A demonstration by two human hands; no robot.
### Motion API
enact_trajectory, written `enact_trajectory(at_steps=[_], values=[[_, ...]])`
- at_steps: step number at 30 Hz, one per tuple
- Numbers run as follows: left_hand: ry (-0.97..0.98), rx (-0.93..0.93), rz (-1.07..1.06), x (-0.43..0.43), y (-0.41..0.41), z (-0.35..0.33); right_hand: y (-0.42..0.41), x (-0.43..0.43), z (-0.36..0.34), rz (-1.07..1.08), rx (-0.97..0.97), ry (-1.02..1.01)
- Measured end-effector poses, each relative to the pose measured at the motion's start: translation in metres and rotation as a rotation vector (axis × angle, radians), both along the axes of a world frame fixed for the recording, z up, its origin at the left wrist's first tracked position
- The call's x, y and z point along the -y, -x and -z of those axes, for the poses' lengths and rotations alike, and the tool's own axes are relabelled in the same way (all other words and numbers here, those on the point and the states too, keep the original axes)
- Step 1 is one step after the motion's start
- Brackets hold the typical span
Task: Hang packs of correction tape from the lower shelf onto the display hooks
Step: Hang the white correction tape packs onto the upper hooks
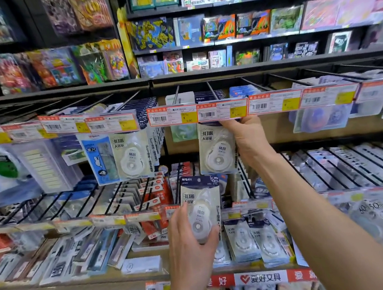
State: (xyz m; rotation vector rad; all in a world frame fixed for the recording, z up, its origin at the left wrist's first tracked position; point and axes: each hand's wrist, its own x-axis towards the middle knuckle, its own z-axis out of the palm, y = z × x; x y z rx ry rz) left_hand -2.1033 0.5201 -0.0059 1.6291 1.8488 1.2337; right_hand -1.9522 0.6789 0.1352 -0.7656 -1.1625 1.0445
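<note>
My left hand [191, 245] grips a pack of correction tape [201, 204], white dispenser under a dark header card, held upright in front of the lower shelf. My right hand [247, 137] is raised to the upper row of display hooks [212, 90]. Its fingers pinch the top of a second, matching pack [216, 149] just under the price tags; the pack hangs down from there, and its header is hidden behind the tags. More of the same packs [253, 239] lie on the lower shelf to the right of my left hand. A further matching pack [132, 155] hangs on a hook to the left.
Red-and-white price tags [172, 115] run along the hook ends. A second row of hooks [328, 169] holds other stationery. Pens and refills [79, 253] lie on the lower shelf at the left. Toy boxes [221, 27] fill the shelves above.
</note>
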Motion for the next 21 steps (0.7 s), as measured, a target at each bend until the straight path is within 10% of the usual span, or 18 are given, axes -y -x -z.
enact_trajectory(at_steps=[21], values=[[-0.044,-0.065,-0.001,-0.005,-0.004,-0.002,0.009,-0.074,0.007,0.403,0.461,-0.018]])
